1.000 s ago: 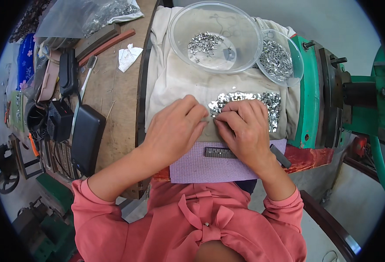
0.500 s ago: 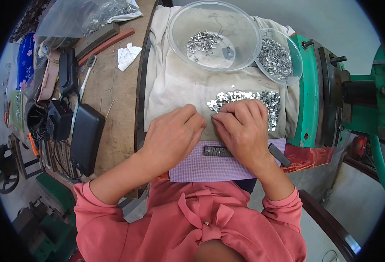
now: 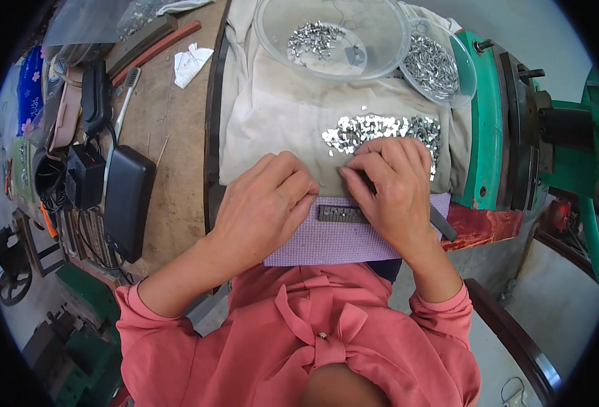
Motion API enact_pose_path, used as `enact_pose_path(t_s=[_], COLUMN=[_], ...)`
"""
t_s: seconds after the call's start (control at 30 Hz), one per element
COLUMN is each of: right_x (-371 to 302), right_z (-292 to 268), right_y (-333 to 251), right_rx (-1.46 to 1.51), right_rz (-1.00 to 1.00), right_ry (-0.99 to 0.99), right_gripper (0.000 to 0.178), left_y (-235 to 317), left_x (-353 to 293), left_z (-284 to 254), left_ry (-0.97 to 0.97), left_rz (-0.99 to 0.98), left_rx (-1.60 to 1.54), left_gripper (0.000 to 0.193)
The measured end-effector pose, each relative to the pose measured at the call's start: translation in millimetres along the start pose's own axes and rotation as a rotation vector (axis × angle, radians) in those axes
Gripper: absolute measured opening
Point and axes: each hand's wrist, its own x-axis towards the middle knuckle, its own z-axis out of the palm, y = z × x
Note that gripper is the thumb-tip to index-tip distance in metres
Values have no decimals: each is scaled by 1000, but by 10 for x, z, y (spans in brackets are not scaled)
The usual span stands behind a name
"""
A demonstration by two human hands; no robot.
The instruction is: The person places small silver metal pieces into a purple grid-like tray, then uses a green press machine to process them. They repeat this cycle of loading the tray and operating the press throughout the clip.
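My left hand [image 3: 265, 203] is closed over the near edge of the pale cloth [image 3: 265, 122], thumb and forefinger pressed together at the purple mat's far edge. Anything small between those fingertips is hidden. Curled at the near side of a heap of small shiny metal pieces [image 3: 367, 130] is my right hand [image 3: 398, 193], its thumb and forefinger close together; what they hold, if anything, I cannot make out. Between the hands, a dark grooved metal block [image 3: 342, 214] lies on the purple textured mat [image 3: 299, 244], partly behind my right hand.
Behind the heap stand a large clear tub [image 3: 262, 41] and a smaller clear tub [image 3: 472, 85], both holding small metal parts. Green machinery [image 3: 482, 149] borders the right side. A dark bar [image 3: 442, 224] lies by my right wrist. Leftward are a black case [image 3: 129, 210] and a toothbrush [image 3: 123, 112].
The whole view has shifted, so the tubs and table sit higher in the picture. My left fingertips have come nearer to the mat, and my right hand has moved slightly rightward.
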Motion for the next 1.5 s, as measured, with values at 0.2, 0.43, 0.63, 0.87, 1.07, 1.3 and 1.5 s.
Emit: enact_pose_path(t_s=[0.2, 0.43, 0.63, 0.87, 1.07, 1.3, 1.5], right_x=[-45, -173, -435, -457, -322, -286, -325], right_z=[-43, -126, -213, -163, -125, -146, -204], right_y=[22, 44, -17, 14, 105, 195, 158], right_rx=[2, 110, 163, 180, 85, 18, 35], right_rz=[-7, -43, -26, -10, -7, 47, 68], right_ry=[13, 48, -8, -19, 42, 46, 61], right_gripper=[17, 21, 24, 21, 19, 19, 19], left_y=[61, 69, 89, 113, 112, 93, 96], left_x=[-29, -40, -51, -14, -34, -59, -57], left_z=[78, 213, 234, 321, 326, 333, 338], left_ry=[-27, 3, 24, 25, 15, 16, 42], left_rz=[35, 124, 126, 156, 164, 148, 77], left_rx=[-25, -33, -65, -45, -22, -30, -122], left_gripper=[16, 18, 19, 19, 19, 20, 20])
